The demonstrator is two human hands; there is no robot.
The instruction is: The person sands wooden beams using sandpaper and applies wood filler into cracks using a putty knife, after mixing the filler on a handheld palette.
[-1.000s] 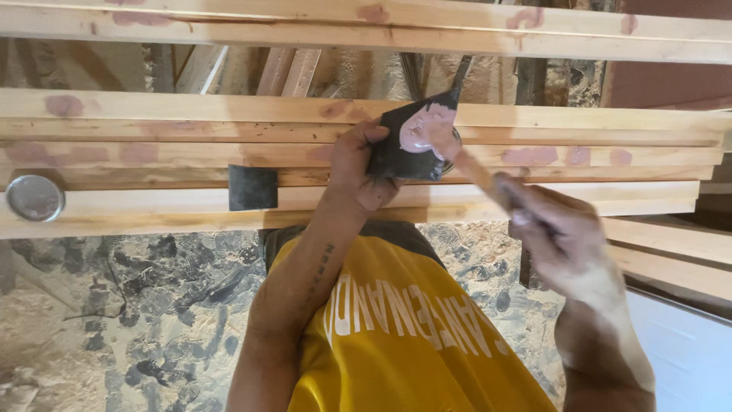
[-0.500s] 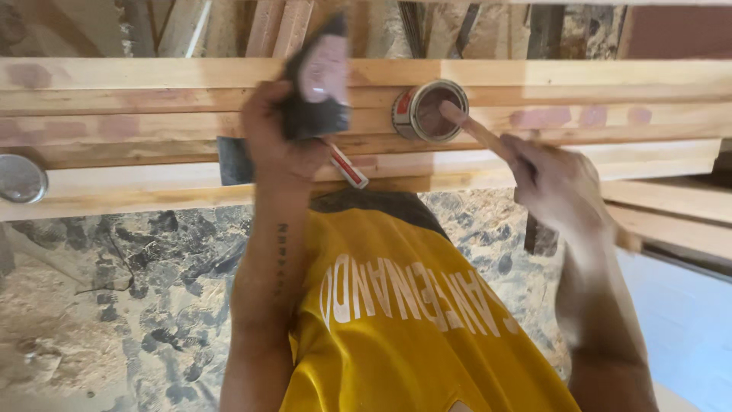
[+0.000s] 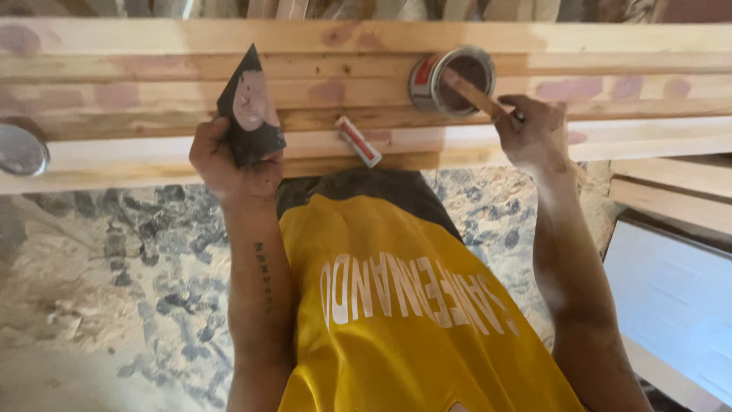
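I see the left hand (image 3: 229, 156) closed around a dark putty knife (image 3: 248, 107) smeared pink, at 10 o'clock. The right hand (image 3: 534, 133), at 2 o'clock, pinches a wooden stick (image 3: 473, 91) dipped into an open filler can (image 3: 454, 80) lying on the stacked boards (image 3: 152, 76). A small tube (image 3: 358, 141) lies between.

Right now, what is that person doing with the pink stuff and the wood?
A person in a yellow shirt is working over long pale wooden boards dotted with pink filler patches. Their left hand holds a dark triangular scraper with a smear of pink paste on it. Their right hand holds a wooden stick whose tip is inside a small round open tin resting on the boards. A small red and white tube lies on the boards between the hands.
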